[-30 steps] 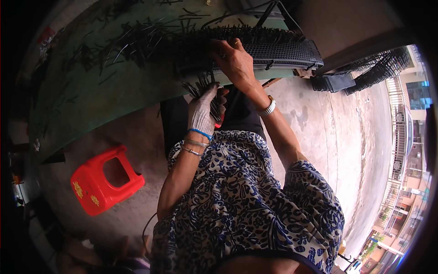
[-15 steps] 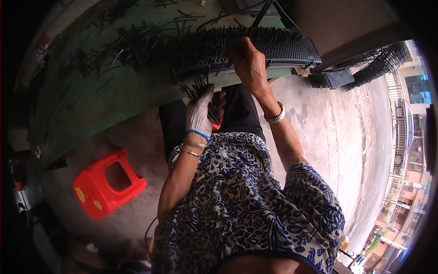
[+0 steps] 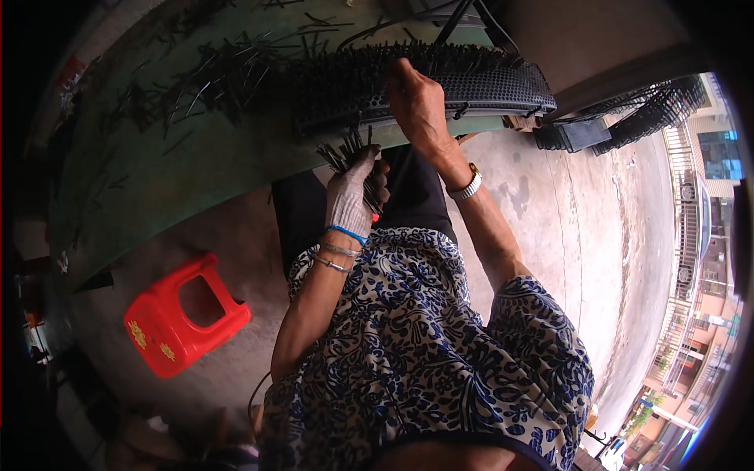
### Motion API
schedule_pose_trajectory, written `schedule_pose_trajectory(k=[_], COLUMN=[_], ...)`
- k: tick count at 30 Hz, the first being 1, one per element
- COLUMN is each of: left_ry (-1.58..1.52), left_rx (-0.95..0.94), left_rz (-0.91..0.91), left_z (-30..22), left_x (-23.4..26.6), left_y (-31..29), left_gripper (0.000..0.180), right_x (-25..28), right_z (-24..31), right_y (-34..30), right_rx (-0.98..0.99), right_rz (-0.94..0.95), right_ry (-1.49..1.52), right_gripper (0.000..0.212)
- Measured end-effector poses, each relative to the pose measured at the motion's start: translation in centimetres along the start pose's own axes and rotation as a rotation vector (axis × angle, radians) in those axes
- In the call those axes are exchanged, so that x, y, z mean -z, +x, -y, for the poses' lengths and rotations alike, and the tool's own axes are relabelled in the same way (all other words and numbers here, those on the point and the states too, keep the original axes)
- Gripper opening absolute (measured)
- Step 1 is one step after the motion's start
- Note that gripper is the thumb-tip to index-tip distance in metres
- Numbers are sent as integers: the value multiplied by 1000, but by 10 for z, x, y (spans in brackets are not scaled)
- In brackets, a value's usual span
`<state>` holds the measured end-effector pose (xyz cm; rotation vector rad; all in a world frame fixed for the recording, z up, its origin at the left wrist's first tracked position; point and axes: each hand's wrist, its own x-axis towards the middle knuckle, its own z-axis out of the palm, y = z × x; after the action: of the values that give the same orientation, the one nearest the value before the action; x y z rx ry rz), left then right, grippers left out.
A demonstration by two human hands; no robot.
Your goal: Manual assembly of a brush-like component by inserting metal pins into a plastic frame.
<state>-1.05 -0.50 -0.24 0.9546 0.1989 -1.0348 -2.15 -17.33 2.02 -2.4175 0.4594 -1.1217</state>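
Note:
My left hand (image 3: 353, 190), in a whitish work glove with dark fingertips, is closed round a bundle of thin black strips (image 3: 339, 154) just below the table edge. The strips fan out past the thumb. Above it, my bare right hand (image 3: 419, 108) is pinched at a long, curved black perforated panel (image 3: 503, 93). Its fingertips are partly hidden, and whatever they hold is too small to make out. Many short black strips (image 3: 349, 67) stand upright in the panel's holes on its left and far side. The panel's right part shows bare holes.
Loose black strips (image 3: 224, 74) lie scattered on the green table (image 3: 157, 184). A red plastic stool (image 3: 169, 334) is on the concrete floor to the left. Black mesh racks (image 3: 644, 122) stand at the right, beyond the table's end. A railing (image 3: 687, 212) runs along the far right.
My right hand has shifted slightly left and up along the panel. My left hand, still round the bundle, has moved slightly to the right.

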Motion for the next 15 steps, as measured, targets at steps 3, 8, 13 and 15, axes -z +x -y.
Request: schedule_pose_trajectory(k=[3,8,13,15], left_ry=[-27,7,5,-4], left_rx=[9,0,7,0], left_rz=[12,41,25,20], left_z=[1,-1,3,4], left_x=[0,-1,-7,-8], left_y=[2,-2,-5,-6], left_gripper=[19,19,18,18], right_x=[0,6,1,2], right_z=[5,2,-1,3], right_y=[1,-5,-11,-10], right_rx=[-18,10,45,-73], right_rz=[143,98,127,170], right_ry=[-245,-164,-234,-257], right_gripper=[7,13,17,19])
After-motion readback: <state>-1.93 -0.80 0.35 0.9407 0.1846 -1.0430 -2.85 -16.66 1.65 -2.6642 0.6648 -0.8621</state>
